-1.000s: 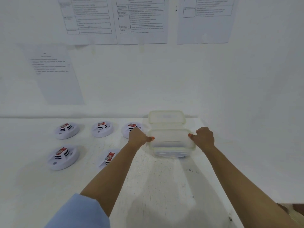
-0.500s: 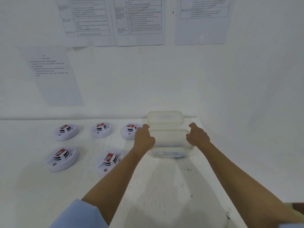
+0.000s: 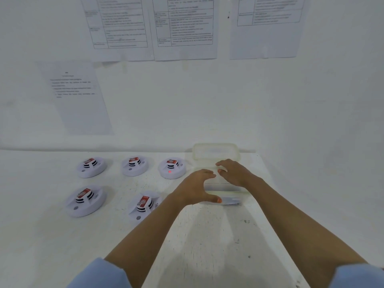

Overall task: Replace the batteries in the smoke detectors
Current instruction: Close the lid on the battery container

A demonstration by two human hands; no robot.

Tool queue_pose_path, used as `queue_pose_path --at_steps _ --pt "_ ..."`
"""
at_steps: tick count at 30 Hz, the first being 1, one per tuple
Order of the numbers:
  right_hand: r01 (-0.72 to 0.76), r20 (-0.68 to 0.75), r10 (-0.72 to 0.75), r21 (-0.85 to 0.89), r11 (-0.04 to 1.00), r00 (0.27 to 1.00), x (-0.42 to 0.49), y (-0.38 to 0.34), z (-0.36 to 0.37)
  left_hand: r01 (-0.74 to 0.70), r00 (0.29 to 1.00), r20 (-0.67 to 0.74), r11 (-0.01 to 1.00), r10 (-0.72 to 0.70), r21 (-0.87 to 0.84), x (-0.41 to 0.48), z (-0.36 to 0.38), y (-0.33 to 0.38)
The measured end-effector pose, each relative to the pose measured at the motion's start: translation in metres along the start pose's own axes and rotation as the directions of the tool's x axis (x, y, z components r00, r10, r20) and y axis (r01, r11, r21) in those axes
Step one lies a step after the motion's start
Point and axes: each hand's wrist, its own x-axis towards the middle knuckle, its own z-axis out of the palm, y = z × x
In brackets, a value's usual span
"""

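Five white round smoke detectors lie on the white table, three in a back row and two in front. Each has a red-labelled block on top, and the back right one shows a small red light. To their right stands a translucent plastic container, with its lid lying behind it. My left hand arches over the container's left end, its thumb by the near wall. My right hand hovers over the top with fingers spread. The hands hide most of the container's inside.
The table ends in a right edge close beside the container, where the side wall begins. The back wall directly behind the table carries several printed sheets.
Both hands have left the container's two sides and moved inward and up over its top. The container, the lid and the detectors have not moved.
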Motion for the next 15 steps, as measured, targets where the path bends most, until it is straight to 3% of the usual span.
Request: queue_pose_path --at_steps 5,15 --pt "-0.024 0.053 0.024 0.015 1.000 0.998 0.006 0.002 0.001 -0.048 0.998 -0.022 0.984 0.053 0.170 0.002 0.001 0.000" --pt "-0.058 0.079 0.056 0.019 0.998 0.995 0.016 0.004 0.004 -0.057 0.996 -0.057 0.971 0.072 0.234 0.005 0.007 -0.003"
